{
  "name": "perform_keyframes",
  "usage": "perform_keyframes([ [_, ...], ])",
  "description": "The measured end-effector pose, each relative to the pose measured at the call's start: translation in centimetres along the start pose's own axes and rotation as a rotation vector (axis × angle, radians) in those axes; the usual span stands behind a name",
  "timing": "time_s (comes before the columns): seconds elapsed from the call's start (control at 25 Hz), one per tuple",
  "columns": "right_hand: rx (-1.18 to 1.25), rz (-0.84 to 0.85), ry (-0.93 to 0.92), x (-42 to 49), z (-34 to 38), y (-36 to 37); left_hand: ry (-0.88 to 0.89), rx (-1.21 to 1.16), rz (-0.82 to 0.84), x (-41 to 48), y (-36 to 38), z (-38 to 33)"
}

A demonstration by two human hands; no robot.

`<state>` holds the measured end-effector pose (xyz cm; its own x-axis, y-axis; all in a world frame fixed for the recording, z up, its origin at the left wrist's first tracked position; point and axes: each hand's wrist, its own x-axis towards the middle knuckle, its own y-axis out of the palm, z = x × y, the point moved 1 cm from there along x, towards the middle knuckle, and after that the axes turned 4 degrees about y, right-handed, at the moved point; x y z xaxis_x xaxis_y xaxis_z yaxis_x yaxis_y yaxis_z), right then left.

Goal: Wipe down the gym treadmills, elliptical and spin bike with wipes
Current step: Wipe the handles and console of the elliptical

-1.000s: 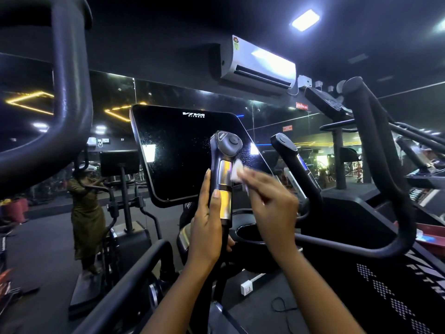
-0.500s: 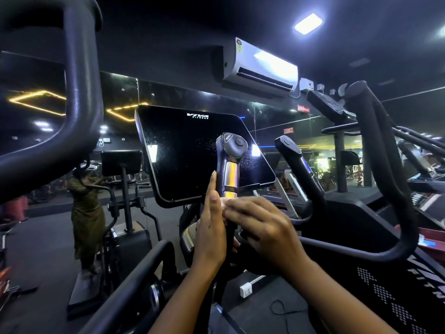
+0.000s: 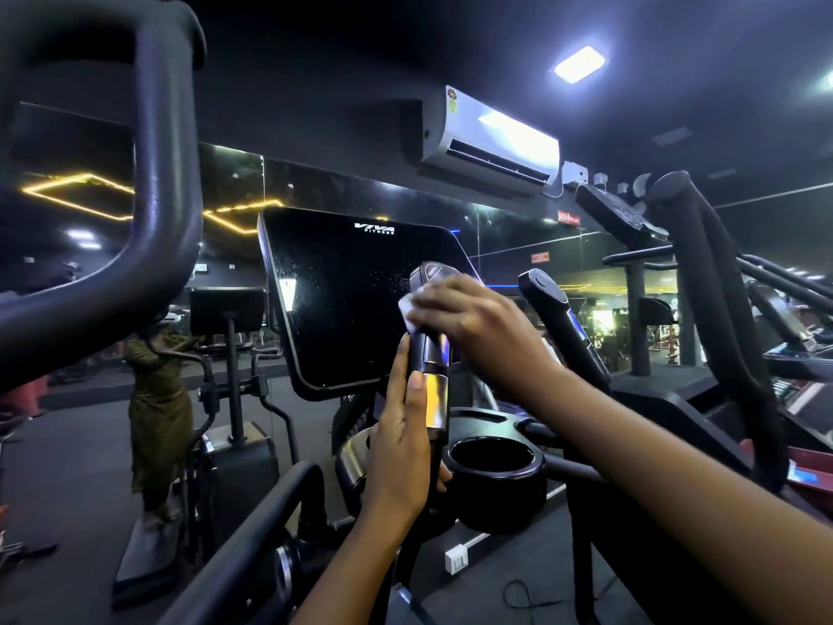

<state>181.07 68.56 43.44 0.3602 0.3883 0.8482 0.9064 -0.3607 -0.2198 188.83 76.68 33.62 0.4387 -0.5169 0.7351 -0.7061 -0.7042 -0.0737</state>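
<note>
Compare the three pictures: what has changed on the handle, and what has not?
The right hand, with the wipe, went down the handle, then back up to its top. The left hand stayed holding the handle lower down; the screen did not move.

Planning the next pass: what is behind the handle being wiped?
The black console screen stands behind the handle, with pale specks showing beside the white wipe. The screen's lower right part is covered, so its state there cannot be seen.

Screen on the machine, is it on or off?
Off, it seems: the screen is plain black, with only a small white logo on top, specks and reflected light.
</note>
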Motion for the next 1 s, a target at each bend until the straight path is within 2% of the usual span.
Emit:
perform_keyframes([
  [0.2, 0.123, 0.066, -0.089, -4.6, 1.8, -1.1, 0.017, 0.001, -0.006, -0.1, 0.1, -0.3],
  [0.32, 0.129, 0.089, -0.092, -1.5, -0.5, -1.5, 0.002, 0.027, -0.009, -0.3, -0.1, -0.7],
  [0.44, 0.008, 0.191, -0.201, 2.5, -3.0, -0.4, -0.004, 0.029, -0.001, -0.3, -0.1, -1.0],
  [0.52, 0.025, 0.223, -0.227, 3.8, -4.1, 0.1, -0.005, 0.030, -0.001, -0.3, -0.1, -1.1],
  [0.68, 0.112, 0.117, -0.020, 3.6, -5.4, 0.5, -0.003, 0.027, 0.009, -0.4, -0.2, -1.4],
  [0.84, 0.252, -0.055, 0.326, 0.9, -5.6, 1.8, 0.016, 0.040, 0.016, -0.4, -0.1, -1.2],
  [0.92, 0.226, -0.156, 0.480, -1.1, -4.5, 2.5, 0.031, 0.045, 0.020, -0.4, -0.2, -1.2],
  [1.0, 0.125, -0.252, 0.558, -2.4, -2.1, 2.9, 0.038, 0.041, 0.019, -0.3, -0.2, -1.1],
])
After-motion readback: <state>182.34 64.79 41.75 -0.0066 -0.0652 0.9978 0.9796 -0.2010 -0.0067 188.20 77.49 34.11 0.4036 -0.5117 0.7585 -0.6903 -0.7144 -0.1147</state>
